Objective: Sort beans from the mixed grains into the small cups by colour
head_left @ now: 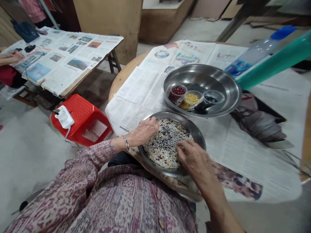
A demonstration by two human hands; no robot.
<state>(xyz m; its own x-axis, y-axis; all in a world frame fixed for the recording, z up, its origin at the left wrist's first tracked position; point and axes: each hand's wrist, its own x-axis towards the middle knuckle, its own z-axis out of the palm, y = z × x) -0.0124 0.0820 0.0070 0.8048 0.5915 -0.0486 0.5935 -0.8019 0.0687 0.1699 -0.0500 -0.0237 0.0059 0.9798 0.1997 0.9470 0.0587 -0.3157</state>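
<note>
A shallow steel plate (187, 122) sits at the near edge of a round wooden table (123, 77), right in front of the person's chest, on newspaper (243, 152); whether the lap also bears it is hidden. It is filled with mixed beans and grains (165, 147), a speckled layer of pale, yellow, dark red and black seeds. A dark streak among them is too blurred to make out. The left hand (144, 131) lies over the plate's upper rim, its fingers (152, 121) curled narrow, and the right hand (191, 155) reaches in from the other side, its fingers (181, 146) drawn narrow against the seeds. Whether either hand holds any seeds cannot be told, since the fingertips are partly hidden. Just beyond sits one large steel basin (218, 74) holding three small bowls: one of red beans (178, 92), one of yellow grains (190, 99) and one of black beans (210, 100). One plastic bottle (257, 53) with a blue cap lies beyond it, partly covered by a teal object (274, 61) cut off by the frame. At far left, another person's hand (13, 56) rests on a second newspaper-covered table (73, 85).
</note>
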